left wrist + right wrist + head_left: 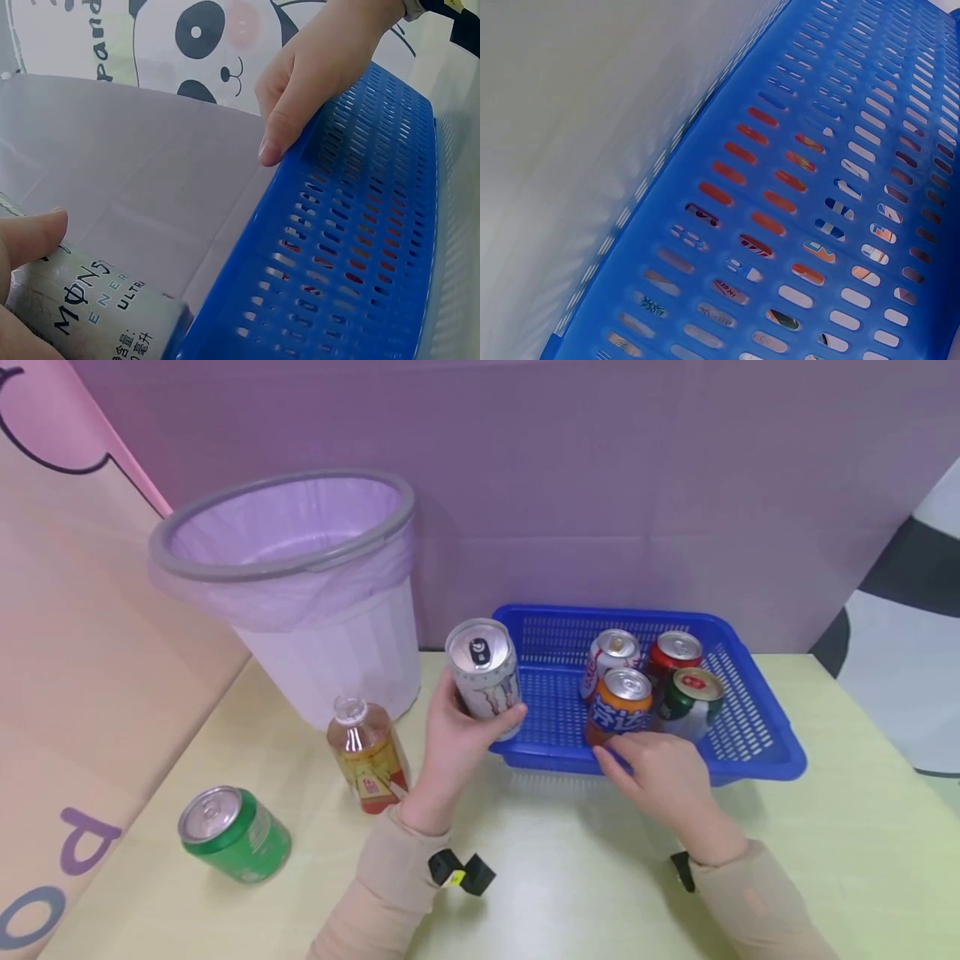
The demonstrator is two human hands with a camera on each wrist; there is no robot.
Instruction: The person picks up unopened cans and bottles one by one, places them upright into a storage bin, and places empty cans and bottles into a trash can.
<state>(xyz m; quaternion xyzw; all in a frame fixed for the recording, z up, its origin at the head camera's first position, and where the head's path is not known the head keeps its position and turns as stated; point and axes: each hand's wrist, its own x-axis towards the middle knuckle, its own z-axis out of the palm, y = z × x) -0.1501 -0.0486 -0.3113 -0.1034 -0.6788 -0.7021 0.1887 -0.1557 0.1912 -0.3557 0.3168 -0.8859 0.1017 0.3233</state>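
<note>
My left hand [461, 735] holds a pale silver-white Monster energy can [483, 681], its fingers and thumb around the side. The can is slightly tilted at the left end of a blue plastic basket [750, 768]; its lower end appears beside the rim in the left wrist view. At the basket's front rim, my right hand [660, 777] has its fingers curled over the edge, just before an orange can [621, 706]. Behind and beside that stand a white-and-red can [611, 652], a red can [675, 652] and a dark green can [690, 702], all inside the basket.
A white bin [337, 652] with a purple liner and grey rim stands at the back left. Before it are an uncapped bottle of amber drink [367, 760] and a green can [240, 835]. A purple-grey cloth wall [600, 485] rises behind the table.
</note>
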